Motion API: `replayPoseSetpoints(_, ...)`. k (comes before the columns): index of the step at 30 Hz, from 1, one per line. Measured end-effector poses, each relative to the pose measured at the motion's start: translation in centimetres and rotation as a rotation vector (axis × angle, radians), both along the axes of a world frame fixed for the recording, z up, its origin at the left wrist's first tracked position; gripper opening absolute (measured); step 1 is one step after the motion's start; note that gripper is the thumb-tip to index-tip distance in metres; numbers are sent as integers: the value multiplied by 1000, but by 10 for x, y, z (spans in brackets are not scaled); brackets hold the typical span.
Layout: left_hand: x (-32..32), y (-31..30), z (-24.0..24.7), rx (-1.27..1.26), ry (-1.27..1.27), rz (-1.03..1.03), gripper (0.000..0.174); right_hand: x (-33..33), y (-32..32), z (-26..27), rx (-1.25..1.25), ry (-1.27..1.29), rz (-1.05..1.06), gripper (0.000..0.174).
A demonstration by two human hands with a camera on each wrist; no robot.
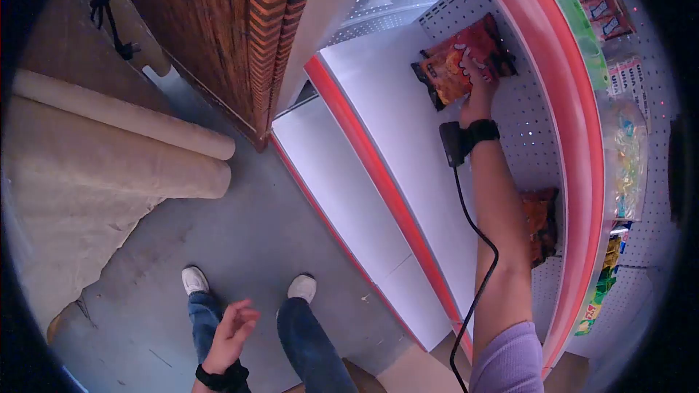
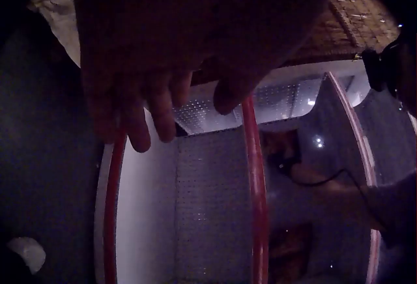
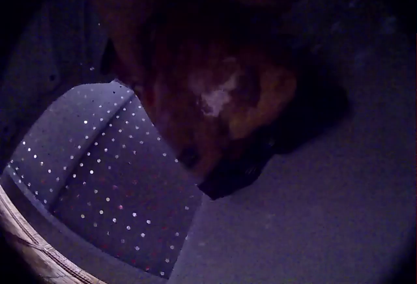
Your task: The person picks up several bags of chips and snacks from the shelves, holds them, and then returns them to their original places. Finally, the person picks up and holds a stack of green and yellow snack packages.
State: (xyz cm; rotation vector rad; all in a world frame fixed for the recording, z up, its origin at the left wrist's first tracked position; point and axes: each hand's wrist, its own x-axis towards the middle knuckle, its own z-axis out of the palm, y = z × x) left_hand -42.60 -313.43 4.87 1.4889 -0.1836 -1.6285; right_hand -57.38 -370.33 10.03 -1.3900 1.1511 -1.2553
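My right hand [image 1: 478, 91] reaches into the shelf unit and holds a red and orange snack bag [image 1: 445, 65] with black ends, its fingers on the printed face. The bag is near the back corner of a white shelf [image 1: 393, 94], by the perforated back panel. In the right wrist view the same bag [image 3: 215, 101] looks dark, and most of the hand is in shadow. My left hand [image 1: 231, 335] hangs over the floor with nothing in it. Its loosely spread fingers [image 2: 156, 111] overlap the shelf unit in the left wrist view.
Another red snack bag [image 1: 540, 225] stands farther along the shelf, partly behind my right forearm. Red-edged shelf strips [image 1: 378, 185] run alongside. Small packaged goods [image 1: 628, 167] line the upper shelf at right. Brown rolls [image 1: 124, 138] lie at left, near a woven wooden blind [image 1: 211, 22].
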Motion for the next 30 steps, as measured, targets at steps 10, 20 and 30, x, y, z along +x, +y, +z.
replayPoseSetpoints(10,7,-45,12,-131,27,-18,49,-16,-13,-18,5,-17,9,52)
replayPoseSetpoints(20,12,-201,85,-708,-401,63,90,7,237,59,628,10,500,53)
replayPoseSetpoints(30,22,-112,26,-197,408,522,68,-20,19,-9,-92,380,20,40)
